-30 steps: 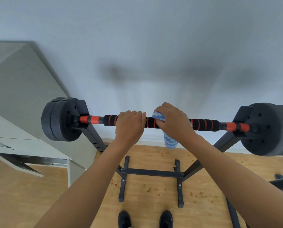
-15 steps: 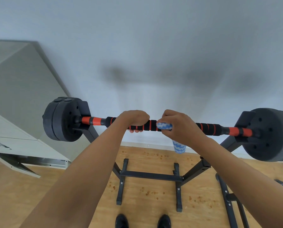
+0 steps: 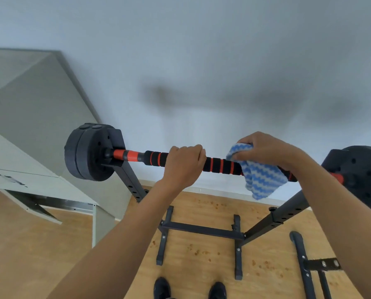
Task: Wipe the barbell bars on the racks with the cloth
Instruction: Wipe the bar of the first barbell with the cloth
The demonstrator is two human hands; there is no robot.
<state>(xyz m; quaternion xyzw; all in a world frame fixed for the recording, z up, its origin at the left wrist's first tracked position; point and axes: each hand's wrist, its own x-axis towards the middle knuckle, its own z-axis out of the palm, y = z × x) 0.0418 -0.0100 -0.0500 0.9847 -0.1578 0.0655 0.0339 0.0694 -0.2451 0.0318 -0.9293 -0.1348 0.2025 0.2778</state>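
A black barbell bar [image 3: 220,165] with red rings lies across a black rack [image 3: 130,181], with dark weight plates on its left end [image 3: 87,152] and right end [image 3: 362,175]. My left hand [image 3: 183,164] grips the bar near its middle, fingers curled over the top. To the right, my right hand [image 3: 264,148] holds a blue-and-white zigzag cloth [image 3: 259,176] draped over the bar, pressing it onto the right part of the grip. The cloth's loose end hangs below the bar.
The rack's base bars [image 3: 202,230] stand on the wooden floor [image 3: 202,214] in front of my shoes [image 3: 162,288]. A grey cabinet [image 3: 29,130] stands at the left against the white wall. Part of a second black frame [image 3: 305,264] sits at the lower right.
My right hand has slid the cloth to the right along the bar, and the cloth has spread out and hangs lower. My left hand has kept its grip near the bar's middle.
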